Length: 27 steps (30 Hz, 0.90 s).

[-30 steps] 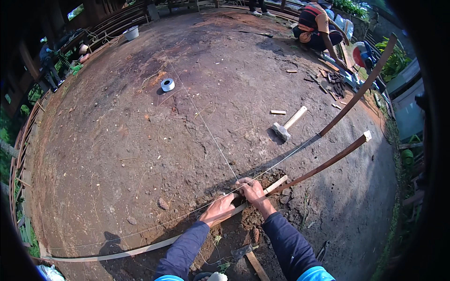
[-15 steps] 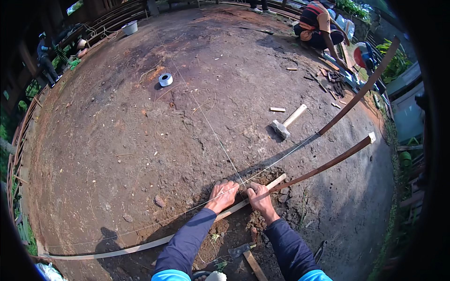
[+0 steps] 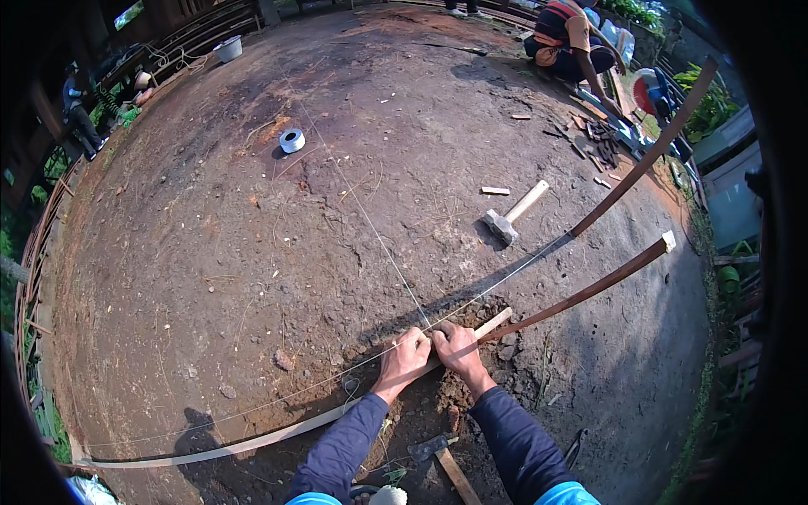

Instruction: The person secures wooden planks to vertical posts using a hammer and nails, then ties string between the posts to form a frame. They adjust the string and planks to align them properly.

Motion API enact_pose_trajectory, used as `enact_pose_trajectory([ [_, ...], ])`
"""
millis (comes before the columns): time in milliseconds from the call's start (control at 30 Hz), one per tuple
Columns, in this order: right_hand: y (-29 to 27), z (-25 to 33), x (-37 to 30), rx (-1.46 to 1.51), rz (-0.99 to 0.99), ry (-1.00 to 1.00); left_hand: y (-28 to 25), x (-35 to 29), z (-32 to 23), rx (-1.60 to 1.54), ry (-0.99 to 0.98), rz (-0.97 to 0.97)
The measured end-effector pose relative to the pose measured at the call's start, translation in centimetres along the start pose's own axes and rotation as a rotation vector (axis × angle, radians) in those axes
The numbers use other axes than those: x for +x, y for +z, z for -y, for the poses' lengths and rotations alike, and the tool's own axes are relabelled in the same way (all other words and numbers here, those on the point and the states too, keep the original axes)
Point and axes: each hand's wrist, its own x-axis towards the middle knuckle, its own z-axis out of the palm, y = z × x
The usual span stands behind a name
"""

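Two thin pale strings [image 3: 370, 223] meet right at my hands: one runs far up the ground, the other crosses from lower left to the right. My left hand [image 3: 404, 362] is closed, its fingertips pinched on the string at the crossing. Close beside it, my right hand [image 3: 459, 347] is also closed with its fingers at the string; its fingertips are partly hidden. Under both hands passes a long pale wooden batten [image 3: 252, 444], lying across loosened soil. Just right of my right hand, a brown wooden stake [image 3: 589, 288] slants up and away.
A taller stake [image 3: 644, 172] leans at the right. Beyond lie a sledgehammer [image 3: 509, 217] and a string spool [image 3: 292, 140]. Another hammer [image 3: 446, 459] lies close to me. At far right a person [image 3: 572, 46] crouches by a circular-bladed saw [image 3: 652, 93] and wood scraps. A bucket [image 3: 227, 49] stands far left.
My left hand has shifted slightly toward me, its fingers now drawn into a pinch at the string. The right hand has moved a little left and up, closer to the crossing.
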Motion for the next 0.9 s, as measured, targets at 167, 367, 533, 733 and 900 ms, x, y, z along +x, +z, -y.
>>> enact_pose_trajectory([
  [167, -0.4, 0.0, 0.2, 0.059, 0.030, 0.032, 0.0, -1.9, -1.4, -0.126, -0.138, 0.078],
  [367, 0.1, -0.7, 0.0, 0.054, 0.042, 0.027, 0.4, -3.5, -1.1, -0.315, -0.246, 0.152],
  [533, 1.0, -0.7, 0.7, -0.088, 0.018, 0.062, 1.8, -4.4, -0.7, -0.542, -0.332, 0.128],
  [733, 0.8, -1.5, 1.3, 0.061, 0.093, 0.112, 2.6, -5.8, -0.8, -0.610, -0.371, 0.134],
  [900, 1.0, -1.1, 1.8, 0.044, 0.106, 0.180, 2.7, -6.4, -1.2, -0.599, -0.349, 0.134],
])
